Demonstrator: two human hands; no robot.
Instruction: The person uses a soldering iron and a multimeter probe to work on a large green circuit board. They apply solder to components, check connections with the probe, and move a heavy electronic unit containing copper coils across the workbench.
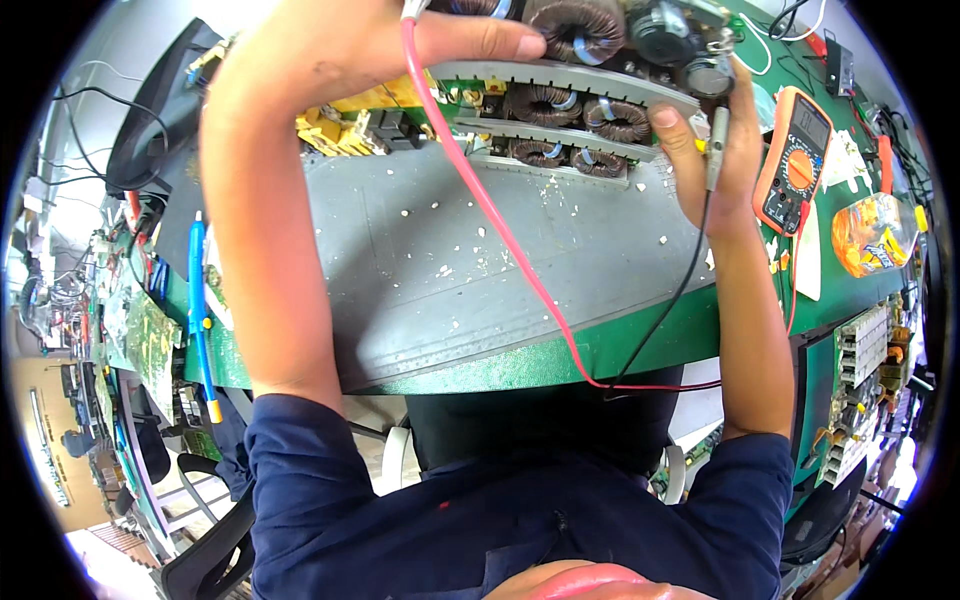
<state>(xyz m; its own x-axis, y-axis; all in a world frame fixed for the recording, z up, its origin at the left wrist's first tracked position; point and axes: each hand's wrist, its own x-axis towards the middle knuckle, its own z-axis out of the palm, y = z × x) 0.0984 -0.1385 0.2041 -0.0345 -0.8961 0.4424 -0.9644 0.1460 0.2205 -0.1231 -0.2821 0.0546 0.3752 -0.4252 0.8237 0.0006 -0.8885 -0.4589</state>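
A circuit board (pixel 648 88) with wire-wound ring coils (pixel 575 30), black round parts and long grey metal heat sinks stands tilted at the top, partly cut off. My left hand (pixel 390 45) is at its left, the thumb stretched along its near face; the other fingers are out of view. My right hand (pixel 725 150) grips the board's right end, thumb in front and fingers behind. A grey clip (pixel 717 150) on a black lead lies against this hand. A red lead (pixel 500 225) hangs from a metal clip (pixel 412 8) by my left hand.
Two smaller coil rows (pixel 600 115) sit below on a grey mat (pixel 430 270) strewn with white crumbs. At the right are an orange multimeter (pixel 795 165) and a bottle of orange drink (pixel 878 235). A slim blue tool (pixel 198 280) lies left. The green table edge (pixel 480 368) curves before me.
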